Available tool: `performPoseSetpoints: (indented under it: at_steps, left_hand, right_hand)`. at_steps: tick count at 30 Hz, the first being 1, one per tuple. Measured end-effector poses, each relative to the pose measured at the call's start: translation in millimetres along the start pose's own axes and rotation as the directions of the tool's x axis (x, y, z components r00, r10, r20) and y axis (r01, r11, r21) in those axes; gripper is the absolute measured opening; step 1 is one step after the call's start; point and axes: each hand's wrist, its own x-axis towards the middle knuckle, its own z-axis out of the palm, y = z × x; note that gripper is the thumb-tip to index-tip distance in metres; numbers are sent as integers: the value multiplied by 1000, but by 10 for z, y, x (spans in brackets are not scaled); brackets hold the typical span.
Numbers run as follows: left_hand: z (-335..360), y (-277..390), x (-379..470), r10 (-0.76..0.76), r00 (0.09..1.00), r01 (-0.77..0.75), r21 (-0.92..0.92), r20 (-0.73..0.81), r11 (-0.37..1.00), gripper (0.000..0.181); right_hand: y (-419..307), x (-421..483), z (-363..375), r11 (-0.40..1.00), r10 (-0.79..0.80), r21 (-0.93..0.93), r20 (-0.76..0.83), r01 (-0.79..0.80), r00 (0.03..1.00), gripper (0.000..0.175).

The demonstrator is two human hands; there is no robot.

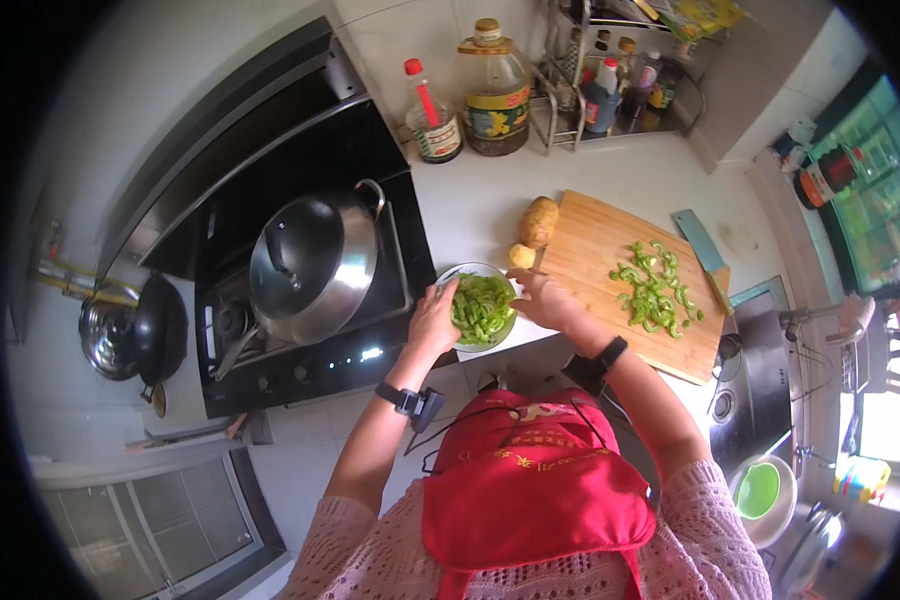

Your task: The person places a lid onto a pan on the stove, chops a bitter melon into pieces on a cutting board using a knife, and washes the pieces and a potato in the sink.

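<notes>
A bowl (487,346) of sliced green vegetable (482,306) stands at the counter's front edge, beside the stove. My left hand (433,319) is at the bowl's left side, thumb over the rim against the slices. On the right side, my right hand (544,298) has its fingers bent at the rim; whether they grip it cannot be told. More curved green slices (656,289) lie scattered on the wooden cutting board (592,240). A cleaver (699,241) rests along the board's far right edge. A potato (540,222) and a smaller yellowish piece (522,256) sit by the board's left edge.
A lidded wok (315,266) is on the black gas stove (352,157) at left. Behind the counter stand a large oil jug (495,97), a red-capped bottle (435,124) and a metal rack (562,112) with several bottles. The sink (754,382) is at right.
</notes>
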Motion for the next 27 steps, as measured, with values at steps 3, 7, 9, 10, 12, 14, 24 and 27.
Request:
performPoseSetpoints:
  at_steps: [3,7,9,10,12,14,24,27]
  left_hand:
    - [-199,362,-42,77,997,-76,46,-30,996,81]
    - [-232,777,-1,213,977,-215,-100,-34,971,75]
    - [-103,971,72,305,952,-301,-209,-12,931,71]
    - [-9,1055,113,349,937,-342,-239,-10,909,71]
    - [161,1295,189,419,908,-394,-306,19,867,70]
    - [302,1564,269,439,889,-386,-305,130,871,73]
    - [1164,2740,1228,385,891,-386,-44,239,921,74]
    - [1292,2980,1528,325,901,-357,63,287,932,71]
  right_hand:
    - [464,-403,-233,955,159,272,-143,-116,977,43]
    - [1109,-1104,-635,902,412,258,-274,-346,869,38]
    - [1479,-1493,-721,841,534,160,-400,-517,745,46]
    - [1617,-1655,-742,807,578,154,-408,-571,707,51]
    - [1810,-1873,-742,760,630,162,-421,-630,652,55]
    - [1934,-2021,-729,648,694,101,-486,-755,531,56]
    - [2699,-2032,-582,843,477,203,-712,-498,516,39]
    - [2450,-1788,-529,852,503,296,-692,-432,517,44]
